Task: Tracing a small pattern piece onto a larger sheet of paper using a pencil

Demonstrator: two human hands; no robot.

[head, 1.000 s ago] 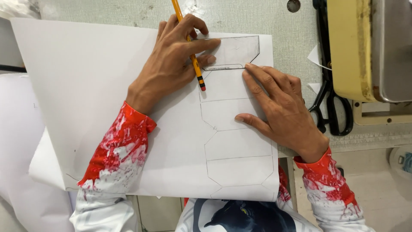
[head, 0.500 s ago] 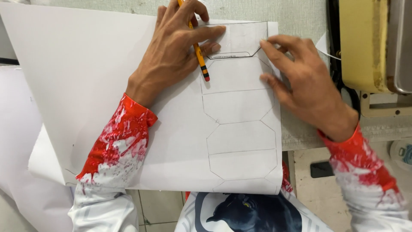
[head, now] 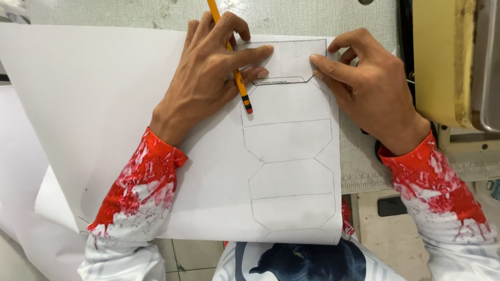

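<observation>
A large white paper sheet (head: 104, 104) lies on the grey-green table (head: 130, 13) and hangs over its near edge. Several pocket-shaped pencil outlines (head: 289, 140) run down its right side. At the top of that column sits a small whitish pocket-shaped template (head: 289, 62). My left hand (head: 208, 73) grips a yellow pencil (head: 240, 88), its index finger stretched onto the template's left part, the pencil's dark lower end resting just below the template. My right hand (head: 370, 88) presses its fingertips on the template's right edge and corner.
A yellowish sewing machine body (head: 442, 57) stands at the right. Black scissor handles (head: 403, 31) lie between it and my right hand. A printed ruler strip (head: 364, 182) runs along the table's front edge. More white paper (head: 21, 182) hangs at the lower left.
My right hand has slid up from the lower outlines to the template's right edge. My left hand with the pencil has stayed at the template.
</observation>
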